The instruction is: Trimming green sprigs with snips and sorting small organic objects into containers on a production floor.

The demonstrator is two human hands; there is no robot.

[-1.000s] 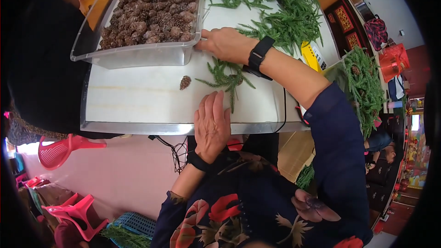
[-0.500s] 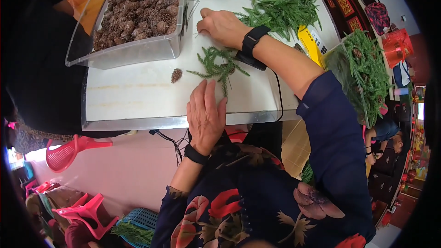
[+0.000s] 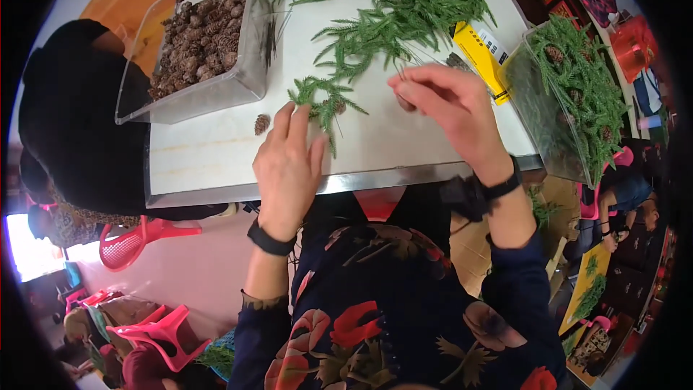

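My right hand [image 3: 451, 112] is raised over the right part of the white table, thumb and fingers pinched on what looks like a thin wire [image 3: 401, 66]. My left hand [image 3: 285, 152] reaches over the table's front edge, fingers apart and slightly blurred. Its fingertips meet the near side of a small green artificial pine sprig [image 3: 317, 94]; whether they press on it I cannot tell. A brown pine cone [image 3: 338, 106] shows among the sprig's needles. Another pine cone [image 3: 262, 124] lies loose just left of my left hand.
A clear plastic bin [image 3: 249, 87] of pine cones stands at left, with thin dark wires [image 3: 271, 47] beside it. Green sprigs [image 3: 426, 0] pile up at the back. To the right are a yellow box [image 3: 480, 58] and a clear container [image 3: 538, 108] of greenery with cones. A person in black [image 3: 79, 115] is at left.
My right hand has come away from the wires beside the bin, moving right and nearer with the thin wire. My left hand has shifted left and up to the sprig. The view has shifted.
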